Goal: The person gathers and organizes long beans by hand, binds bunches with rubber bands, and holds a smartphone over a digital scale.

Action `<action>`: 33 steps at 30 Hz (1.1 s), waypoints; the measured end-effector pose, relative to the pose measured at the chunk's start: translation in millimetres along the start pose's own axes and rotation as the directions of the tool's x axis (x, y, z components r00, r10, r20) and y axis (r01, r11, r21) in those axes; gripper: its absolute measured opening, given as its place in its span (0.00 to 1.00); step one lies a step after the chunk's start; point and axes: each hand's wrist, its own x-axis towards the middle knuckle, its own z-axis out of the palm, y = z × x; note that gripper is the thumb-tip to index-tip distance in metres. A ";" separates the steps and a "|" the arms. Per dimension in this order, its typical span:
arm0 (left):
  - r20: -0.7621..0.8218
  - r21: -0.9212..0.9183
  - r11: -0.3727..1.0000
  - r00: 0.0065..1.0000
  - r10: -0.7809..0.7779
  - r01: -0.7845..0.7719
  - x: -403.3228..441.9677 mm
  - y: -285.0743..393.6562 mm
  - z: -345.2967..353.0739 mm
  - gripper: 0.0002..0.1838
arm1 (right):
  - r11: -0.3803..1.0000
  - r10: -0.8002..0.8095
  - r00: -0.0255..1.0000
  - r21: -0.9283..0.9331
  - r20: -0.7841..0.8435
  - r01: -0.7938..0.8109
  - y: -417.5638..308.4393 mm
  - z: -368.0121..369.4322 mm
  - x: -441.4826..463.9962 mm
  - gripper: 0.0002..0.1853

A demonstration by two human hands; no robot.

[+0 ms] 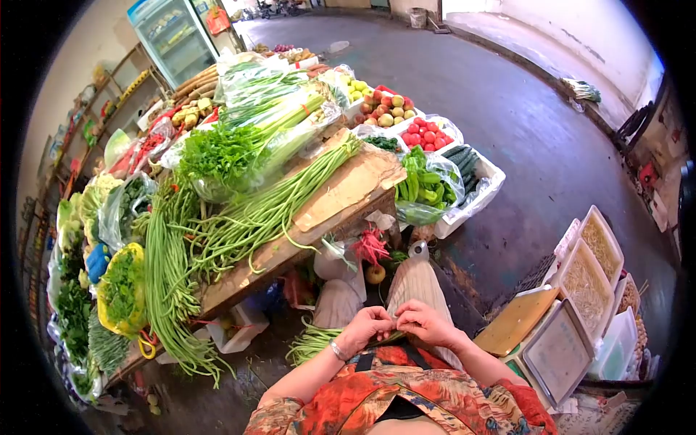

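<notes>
My left hand (pixel 368 328) and my right hand (pixel 423 323) meet in front of my body, above my lap. The fingers of both hands are bent and pinched close together at the fingertips. What lies between them is too small to make out. Just below my hands a bit of green shows. A bundle of long green beans (pixel 312 344) lies low beside my left forearm. More long beans (pixel 290 196) are spread on the wooden table (pixel 239 279) ahead, and a thick bunch (pixel 168 268) hangs over its edge.
Leafy greens (pixel 221 156) and a yellow bag of herbs (pixel 123 290) crowd the table. Beyond it stand tomatoes (pixel 426 136), green peppers (pixel 424 181) and cucumbers in a white box (pixel 493 185). At right are a scale (pixel 557 353) and trays of sprouts (pixel 586 286).
</notes>
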 end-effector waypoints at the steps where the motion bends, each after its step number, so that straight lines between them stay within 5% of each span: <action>1: -0.002 -0.021 1.000 1.000 -0.006 0.006 0.7 -1.0 -0.4 0.06 | 1.000 0.002 1.000 0.001 0.001 -0.002 -0.6 -1.1 0.0 0.02; 4: -0.002 -0.007 0.999 0.999 0.054 -0.054 1.1 -0.2 1.7 0.07 | 0.999 -0.046 0.999 -0.020 -0.002 0.046 -4.9 -3.1 0.4 0.04; 7: -0.035 -0.052 0.992 0.993 0.111 -0.113 3.5 -6.9 2.8 0.08 | 0.970 0.171 0.985 0.182 -0.033 -0.163 -9.4 -3.2 3.3 0.07; 11: -0.053 -0.038 0.979 0.979 0.199 -0.201 4.7 -11.6 10.4 0.08 | 0.974 0.203 0.966 -0.064 -0.162 -0.215 -9.2 1.7 9.2 0.12; 13: -0.068 0.233 0.846 0.860 0.506 -0.480 6.6 -13.6 15.4 0.08 | 0.972 0.168 0.980 -0.149 -0.106 -0.182 -5.1 2.4 10.9 0.12; 14: -0.065 0.428 0.792 0.859 0.509 -0.437 3.2 -14.0 15.5 0.09 | 0.972 0.168 0.980 -0.148 -0.105 -0.182 -1.3 2.6 11.2 0.12; 15: -0.066 0.428 0.792 0.859 0.508 -0.435 -1.3 -7.4 20.4 0.09 | 0.975 0.159 0.983 -0.141 -0.089 -0.170 4.2 2.7 11.2 0.12; 18: 0.101 0.712 0.461 0.727 0.679 -0.530 -2.7 -1.7 27.9 0.13 | 0.983 0.149 0.987 -0.104 -0.055 -0.154 18.7 2.4 12.3 0.11; 21: 0.204 0.805 0.291 0.701 0.683 -0.517 -1.5 -1.9 29.9 0.14 | 0.981 0.194 0.981 -0.021 -0.019 -0.195 17.5 -0.7 13.4 0.11; 26: 0.226 0.821 0.260 0.707 0.670 -0.509 -3.0 -0.3 31.1 0.13 | 0.956 0.264 0.964 0.131 0.015 -0.264 21.2 -5.0 12.8 0.09; 33: 0.231 0.788 0.259 0.658 0.717 -0.559 0.1 -1.3 26.8 0.13 | 0.946 0.308 0.951 0.110 -0.022 -0.304 19.1 -5.0 13.6 0.09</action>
